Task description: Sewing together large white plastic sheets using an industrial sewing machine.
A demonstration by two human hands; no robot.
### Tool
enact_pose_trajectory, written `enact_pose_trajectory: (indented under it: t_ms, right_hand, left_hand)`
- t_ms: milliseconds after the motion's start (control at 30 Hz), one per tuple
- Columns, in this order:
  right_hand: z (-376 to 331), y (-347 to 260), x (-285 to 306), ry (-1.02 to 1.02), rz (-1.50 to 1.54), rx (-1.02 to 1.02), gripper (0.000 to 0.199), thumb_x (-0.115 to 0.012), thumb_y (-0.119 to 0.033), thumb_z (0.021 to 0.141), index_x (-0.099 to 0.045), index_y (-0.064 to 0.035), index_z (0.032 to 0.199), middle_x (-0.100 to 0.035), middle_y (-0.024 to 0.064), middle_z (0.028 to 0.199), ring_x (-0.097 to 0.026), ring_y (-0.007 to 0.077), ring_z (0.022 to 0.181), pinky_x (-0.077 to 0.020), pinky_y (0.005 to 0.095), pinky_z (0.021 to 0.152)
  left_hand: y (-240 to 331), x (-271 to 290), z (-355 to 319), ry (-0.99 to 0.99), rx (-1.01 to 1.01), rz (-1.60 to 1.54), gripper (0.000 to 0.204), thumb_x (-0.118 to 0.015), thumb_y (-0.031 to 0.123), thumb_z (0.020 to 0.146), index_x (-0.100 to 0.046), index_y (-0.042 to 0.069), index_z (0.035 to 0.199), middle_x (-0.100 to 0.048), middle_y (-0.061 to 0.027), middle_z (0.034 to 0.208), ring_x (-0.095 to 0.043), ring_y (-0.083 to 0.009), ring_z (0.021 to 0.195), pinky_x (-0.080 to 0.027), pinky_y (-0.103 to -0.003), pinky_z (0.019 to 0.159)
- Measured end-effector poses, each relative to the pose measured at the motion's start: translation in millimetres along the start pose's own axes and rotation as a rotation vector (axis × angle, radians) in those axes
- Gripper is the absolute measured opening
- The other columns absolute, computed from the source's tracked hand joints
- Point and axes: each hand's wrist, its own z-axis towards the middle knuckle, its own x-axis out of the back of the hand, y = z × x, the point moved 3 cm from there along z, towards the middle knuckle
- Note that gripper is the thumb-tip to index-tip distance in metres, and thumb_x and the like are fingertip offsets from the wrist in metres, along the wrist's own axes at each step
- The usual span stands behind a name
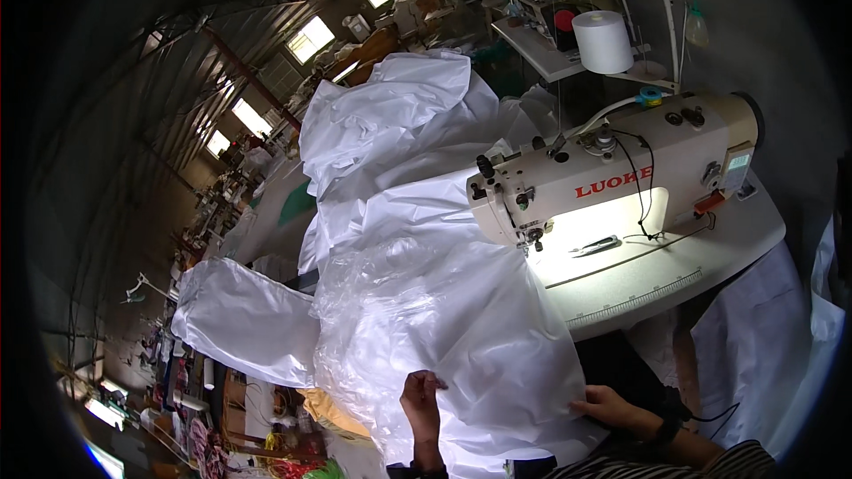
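A large sheet of shiny white fabric (497,328) spreads from the sewing machine (612,168) down toward me. My left hand (420,404) is over the fabric's lower part, its fingers curled and pressed together. Whatever may be between those fingertips is too small to make out. On the right, my right hand (612,408) pinches the edge of the same fabric, below the machine bed. The fabric's upper end lies at the needle area, where the machine's lamp shines on the bed. Clear, wrinkled plastic film (373,302) appears along the fabric's left side.
Small thread snips (595,247) lie on the lit machine bed. A white thread cone (603,42) stands behind the machine. More white fabric (390,106) is heaped beyond, and a white bundle (248,319) juts out left. Yellow cloth (333,412) and cluttered materials sit lower left.
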Motion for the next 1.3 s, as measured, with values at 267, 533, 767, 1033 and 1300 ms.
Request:
enact_pose_trajectory:
  t_ms: [267,533,767,1033,1300]
  right_hand:
    - [-1.7,-29.5,15.5,0.111,-0.203,0.149,0.034,-0.065,-0.024,0.094,-0.059,0.0013,0.117,-0.069,0.0087,0.099,-0.065,0.0124,0.09,-0.0529,0.0283,0.081]
    - [-25.6,-86.2,13.2,0.563,-0.563,0.553,0.03,-0.068,-0.014,0.089,-0.06,-0.0036,0.116,-0.068,0.0073,0.094,-0.065,0.0116,0.082,-0.0522,0.0262,0.071]
    - [12.9,-79.9,-42.4,-0.093,0.176,0.185,0.045,-0.062,-0.029,0.097,-0.051,-0.0003,0.13,-0.061,0.0126,0.123,-0.059,0.0168,0.113,-0.0482,0.03,0.093]
    - [45.5,-62.7,-60.4,-0.076,0.343,0.158,0.037,-0.059,-0.031,0.098,-0.058,0.002,0.115,-0.067,0.0115,0.101,-0.066,0.0176,0.097,-0.0511,0.0305,0.087]
    - [-18.1,-24.1,-21.6,0.053,0.064,0.05,0.031,-0.059,-0.027,0.098,-0.064,0.0027,0.101,-0.069,0.0091,0.084,-0.068,0.0175,0.081,-0.0509,0.0276,0.075]
  left_hand:
    - [35.5,19.6,-2.9,0.339,-0.441,0.801,0.013,-0.062,0.011,0.089,-0.058,0.002,0.097,-0.062,-0.0148,0.093,-0.06,-0.0314,0.079,-0.048,-0.04,0.069]
    - [8.8,-47.0,-47.8,0.097,-0.608,1.025,0.045,-0.081,0.032,0.072,-0.058,0.013,0.106,-0.06,-0.0068,0.107,-0.055,-0.028,0.103,-0.039,-0.048,0.094]
    - [34.1,-50.9,-66.5,0.007,-0.622,0.872,0.017,-0.076,0.013,0.075,-0.063,0.014,0.084,-0.065,-0.0004,0.098,-0.061,-0.0226,0.09,-0.044,-0.042,0.089]
    - [68.2,-82.3,-102.2,-0.565,-0.641,0.488,0.011,-0.072,0.008,0.079,-0.063,0.008,0.084,-0.067,-0.0084,0.088,-0.062,-0.0272,0.071,-0.051,-0.038,0.064]
    - [5.6,-37.5,-42.7,-0.321,-0.218,1.285,0.037,-0.07,0.024,0.085,-0.061,0.011,0.118,-0.058,-0.0107,0.13,-0.05,-0.0298,0.126,-0.036,-0.062,0.103]
